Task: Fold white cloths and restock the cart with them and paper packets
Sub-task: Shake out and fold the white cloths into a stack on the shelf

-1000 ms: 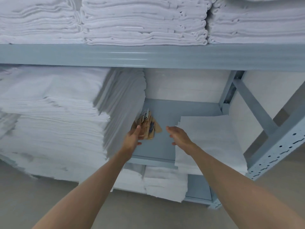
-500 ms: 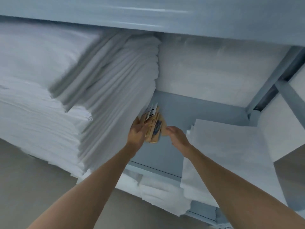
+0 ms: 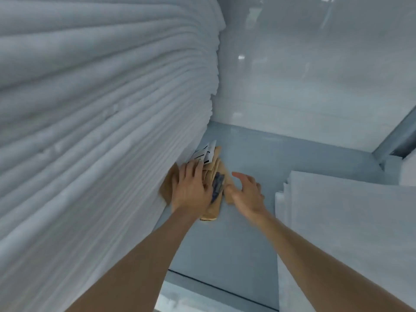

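Head view: the brown paper packets (image 3: 215, 172) lie in a loose bundle on the grey-blue shelf (image 3: 281, 158), pressed against the foot of the tall stack of folded white cloths (image 3: 96, 113) that fills the shelf's left side. The bundle's long axis runs from about six o'clock up to twelve o'clock, its white printed ends at the far, twelve o'clock tip and its near end pointing back toward the person.

The left hand (image 3: 191, 188) lies on top of the bundle, fingers straight and spread flat over it, pressing rather than curling round; one packet corner pokes out at its nine o'clock side. The right hand (image 3: 245, 192) sits just beside the bundle at its three o'clock edge, fingers relaxed and apart, holding nothing; whether its thumb touches the paper is blurred.

So the packets lie under the left palm and between the two hands, left one nearer. I judge a pickup needs the right hand to close in from three o'clock.

A lower pile of white cloths (image 3: 346, 221) rests well apart at four o'clock
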### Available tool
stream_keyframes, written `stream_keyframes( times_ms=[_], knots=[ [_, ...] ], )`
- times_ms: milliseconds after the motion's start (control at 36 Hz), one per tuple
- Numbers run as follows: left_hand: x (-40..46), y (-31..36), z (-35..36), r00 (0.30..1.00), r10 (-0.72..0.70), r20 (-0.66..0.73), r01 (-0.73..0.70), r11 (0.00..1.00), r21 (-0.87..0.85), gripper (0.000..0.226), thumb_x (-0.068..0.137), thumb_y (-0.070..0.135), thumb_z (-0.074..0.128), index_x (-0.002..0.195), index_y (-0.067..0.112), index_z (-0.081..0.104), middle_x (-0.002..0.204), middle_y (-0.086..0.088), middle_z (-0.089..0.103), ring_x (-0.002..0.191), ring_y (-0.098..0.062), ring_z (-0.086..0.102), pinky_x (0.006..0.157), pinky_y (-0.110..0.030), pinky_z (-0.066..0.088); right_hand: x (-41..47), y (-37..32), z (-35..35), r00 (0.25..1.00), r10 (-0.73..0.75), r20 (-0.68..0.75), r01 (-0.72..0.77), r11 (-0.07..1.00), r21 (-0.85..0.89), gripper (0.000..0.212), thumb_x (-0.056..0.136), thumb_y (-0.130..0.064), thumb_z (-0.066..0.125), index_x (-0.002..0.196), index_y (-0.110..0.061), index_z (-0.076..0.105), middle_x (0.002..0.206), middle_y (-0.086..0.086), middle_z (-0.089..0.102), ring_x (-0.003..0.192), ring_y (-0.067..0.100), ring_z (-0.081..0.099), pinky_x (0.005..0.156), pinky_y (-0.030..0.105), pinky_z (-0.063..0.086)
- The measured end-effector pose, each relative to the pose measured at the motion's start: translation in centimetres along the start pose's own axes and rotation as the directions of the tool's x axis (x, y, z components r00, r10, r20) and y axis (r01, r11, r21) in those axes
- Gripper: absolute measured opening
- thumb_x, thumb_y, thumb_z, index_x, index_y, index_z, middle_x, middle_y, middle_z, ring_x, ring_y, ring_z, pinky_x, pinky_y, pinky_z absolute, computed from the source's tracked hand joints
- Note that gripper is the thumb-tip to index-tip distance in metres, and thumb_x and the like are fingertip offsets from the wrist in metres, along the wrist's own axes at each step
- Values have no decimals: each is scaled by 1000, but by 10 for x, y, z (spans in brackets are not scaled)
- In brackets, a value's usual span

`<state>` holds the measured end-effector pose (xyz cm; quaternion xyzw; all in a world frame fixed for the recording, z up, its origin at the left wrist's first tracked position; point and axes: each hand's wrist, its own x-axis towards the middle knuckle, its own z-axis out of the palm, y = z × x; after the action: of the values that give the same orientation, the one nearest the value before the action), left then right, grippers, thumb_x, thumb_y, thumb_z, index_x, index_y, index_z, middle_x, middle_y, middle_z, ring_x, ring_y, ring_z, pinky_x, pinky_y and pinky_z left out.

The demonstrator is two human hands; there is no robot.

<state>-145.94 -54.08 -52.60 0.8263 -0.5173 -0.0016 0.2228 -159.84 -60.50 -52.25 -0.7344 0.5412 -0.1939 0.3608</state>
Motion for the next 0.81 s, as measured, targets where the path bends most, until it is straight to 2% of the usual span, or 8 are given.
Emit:
stream_keyframes(
  times_ms=[83, 167, 333, 417, 472, 556, 639, 806],
  knots=[
    [13, -1, 13, 999, -22, 25, 25, 991, -132, 73, 96, 45, 51, 156, 25, 15, 159, -1, 25, 146, -25, 19, 114, -45, 32, 19, 6, 7, 1000, -16, -4, 16, 1000, -15, 59, 95, -41, 51, 150, -31, 35, 154, 1, 33, 142, 25, 24, 113, 45, 18],
    [26, 0, 24, 994, -74, 80, 88, 980, -178, 81, 93, 52, 54, 156, 29, 9, 160, -1, 22, 145, -28, 19, 114, -46, 31, 34, 9, 14, 999, -40, -31, 40, 999, 11, 62, 95, -41, 51, 152, -31, 31, 154, 3, 34, 142, 25, 25, 114, 45, 17],
    [34, 10, 37, 992, -41, 121, 53, 994, -95, 69, 89, 57, 52, 149, 33, 28, 157, 0, 30, 139, -31, 27, 107, -48, 30, 47, 22, 26, 989, -75, -130, 89, 990, 105, 55, 96, -37, 54, 149, -26, 40, 145, 1, 50, 137, 20, 33, 114, 37, 26],
    [26, 21, 40, 990, 40, 136, -24, 993, -117, 67, 88, 56, 50, 147, 33, 31, 153, 2, 34, 135, -30, 30, 103, -47, 34, 42, 27, 25, 975, -78, -206, 118, 975, 188, 35, 89, -37, 47, 120, -49, 56, 113, -13, 65, 115, 18, 46, 87, 14, 35],
    [18, 31, 43, 989, 72, 126, -55, 990, -133, 65, 88, 57, 49, 146, 33, 32, 151, 2, 35, 132, -30, 32, 102, -47, 35, 39, 28, 22, 964, -56, -262, 119, 965, 234, 31, 83, -38, 41, 97, -62, 53, 95, -27, 62, 104, 14, 48, 76, 12, 34],
    [8, 39, 46, 990, 88, 113, -70, 986, -150, 65, 87, 58, 51, 145, 34, 34, 148, 3, 37, 129, -30, 33, 101, -47, 34, 31, 31, 15, 950, -7, -313, 97, 957, 272, 39, 85, -40, 41, 120, -43, 58, 92, -30, 58, 108, 17, 53, 83, 26, 40],
    [-3, 42, 46, 987, 120, 108, -97, 976, -193, 66, 84, 63, 51, 142, 37, 36, 144, 7, 38, 125, -27, 33, 100, -45, 32, 22, 37, 3, 939, 26, -344, 61, 969, 240, 46, 95, -38, 44, 137, -22, 53, 97, -15, 65, 109, 22, 58, 95, 41, 47],
    [-27, 48, 35, 986, 142, 84, -109, 943, -313, 58, 83, 69, 42, 131, 36, 43, 131, 10, 44, 113, -19, 39, 93, -39, 36, 9, 45, -15, 927, 62, -369, 15, 979, 203, 38, 99, -39, 46, 130, -22, 59, 106, -4, 69, 94, 12, 64, 85, 31, 50]
  ],
)
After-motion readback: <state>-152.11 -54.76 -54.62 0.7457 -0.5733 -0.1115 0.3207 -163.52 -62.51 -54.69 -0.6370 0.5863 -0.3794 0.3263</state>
